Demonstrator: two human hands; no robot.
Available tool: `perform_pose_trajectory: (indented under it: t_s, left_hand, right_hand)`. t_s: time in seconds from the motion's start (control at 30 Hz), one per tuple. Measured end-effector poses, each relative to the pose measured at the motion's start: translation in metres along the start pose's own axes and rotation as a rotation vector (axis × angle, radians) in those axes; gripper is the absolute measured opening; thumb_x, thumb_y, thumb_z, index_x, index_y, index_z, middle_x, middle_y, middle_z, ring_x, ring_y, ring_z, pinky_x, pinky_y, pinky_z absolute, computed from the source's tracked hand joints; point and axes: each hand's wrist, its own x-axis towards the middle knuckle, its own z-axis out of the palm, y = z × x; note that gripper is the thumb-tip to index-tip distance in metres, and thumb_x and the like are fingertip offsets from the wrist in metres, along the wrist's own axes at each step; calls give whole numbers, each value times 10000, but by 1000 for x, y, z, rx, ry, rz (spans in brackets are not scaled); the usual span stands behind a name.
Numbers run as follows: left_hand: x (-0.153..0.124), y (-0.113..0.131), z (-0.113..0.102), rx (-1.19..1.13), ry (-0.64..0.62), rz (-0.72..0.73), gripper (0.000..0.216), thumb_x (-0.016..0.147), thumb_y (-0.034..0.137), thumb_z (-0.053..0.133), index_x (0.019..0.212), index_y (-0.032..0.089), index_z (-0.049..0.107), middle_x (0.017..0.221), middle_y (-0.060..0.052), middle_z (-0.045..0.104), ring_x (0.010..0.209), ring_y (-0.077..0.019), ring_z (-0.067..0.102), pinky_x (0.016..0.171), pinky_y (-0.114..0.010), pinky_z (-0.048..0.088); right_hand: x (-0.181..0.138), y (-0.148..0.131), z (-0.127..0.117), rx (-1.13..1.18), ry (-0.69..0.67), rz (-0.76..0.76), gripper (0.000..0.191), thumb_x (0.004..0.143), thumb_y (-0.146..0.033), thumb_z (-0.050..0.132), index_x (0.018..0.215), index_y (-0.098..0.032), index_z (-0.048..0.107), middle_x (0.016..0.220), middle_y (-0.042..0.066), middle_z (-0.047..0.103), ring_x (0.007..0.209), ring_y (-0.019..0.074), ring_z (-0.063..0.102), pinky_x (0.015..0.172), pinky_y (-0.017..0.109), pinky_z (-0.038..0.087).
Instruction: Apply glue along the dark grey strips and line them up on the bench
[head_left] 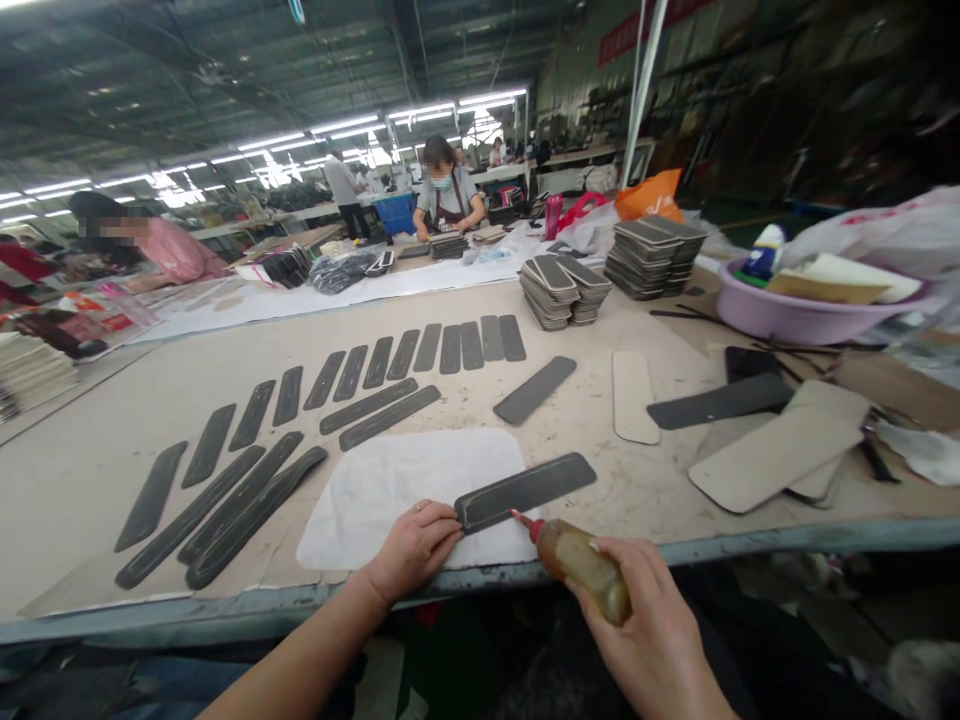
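My right hand is wrapped round a glue bottle, a squeeze bottle with yellowish contents and a red nozzle. Its tip touches or hovers just at the near edge of a dark grey strip with rounded corners. A thin pale line runs along the strip's border on its left part. At the strip's left end, the fingers of my left hand are closed on it, pressing it down. Beneath the strip lies a white cloth or sheet near the table's front edge.
Several dark strips lie in rows at left and centre. Stacked pieces stand at the back. A purple basin and beige panels are on the right. A co-worker sits across the table.
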Motion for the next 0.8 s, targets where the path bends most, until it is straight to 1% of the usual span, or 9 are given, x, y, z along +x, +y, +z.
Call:
perform_pose_trajectory:
  t_s: [0.13,0.23,0.3,0.37,0.43,0.57,0.63,0.73,0.8]
  left_hand:
    - [-4,-4,4,-40,-16,-28,162,882,171,509,944,168,659,929,-80,631,842,-161,586,775,-306,515]
    - [-5,-6,6,-53,-9,-13,161,879,153,511,953,176,652,949,-77,630,863,-163,582,796,-313,510]
    - [-3,-6,5,-47,5,3,158,875,149,515,950,178,651,947,-74,635,860,-161,585,797,-312,513]
    - [-1,-4,5,-31,22,21,153,874,152,515,937,174,652,931,-74,639,841,-158,592,783,-305,520]
    - [2,-2,4,-14,36,35,152,876,159,508,920,170,653,911,-74,643,814,-153,599,765,-298,527]
    - [3,0,3,2,25,35,152,880,160,500,912,164,648,909,-79,646,810,-157,607,759,-300,533]
    - [2,-1,3,2,9,24,147,879,160,502,924,164,642,921,-81,644,825,-163,607,770,-307,533]
    - [1,-2,4,-7,-8,12,146,880,160,500,940,164,633,942,-84,639,844,-168,604,791,-317,530]
    - [0,-3,5,-10,-12,12,148,881,156,498,948,164,630,948,-85,638,853,-169,604,801,-320,529]
  right_hand:
    - [10,24,-21,-144,98,28,267,856,-366,581,1059,-214,497,954,76,532,859,231,558,767,379,499]
    - [17,41,-32,-244,181,44,293,844,-393,583,1050,-204,495,934,80,537,874,249,553,784,409,499]
    - [18,45,-33,-274,231,49,296,831,-375,595,1048,-197,497,919,79,538,877,252,550,801,422,498]
    - [18,41,-29,-249,259,51,292,820,-340,609,1049,-196,499,920,80,538,871,247,554,800,417,503]
    - [16,28,-20,-152,229,49,289,811,-303,616,1054,-200,498,932,80,538,857,236,562,766,391,514]
    - [12,-4,5,103,48,27,292,797,-187,606,1063,-215,490,940,62,530,834,200,561,718,331,517]
    - [13,-13,13,164,-26,32,290,793,-134,588,1053,-218,491,944,54,522,835,188,555,733,323,511]
    - [15,-7,14,140,-51,58,282,799,-122,580,1048,-221,493,948,50,517,846,188,549,757,334,502]
    - [17,7,6,69,0,71,284,801,-159,599,1057,-222,493,949,49,518,859,197,547,767,346,499]
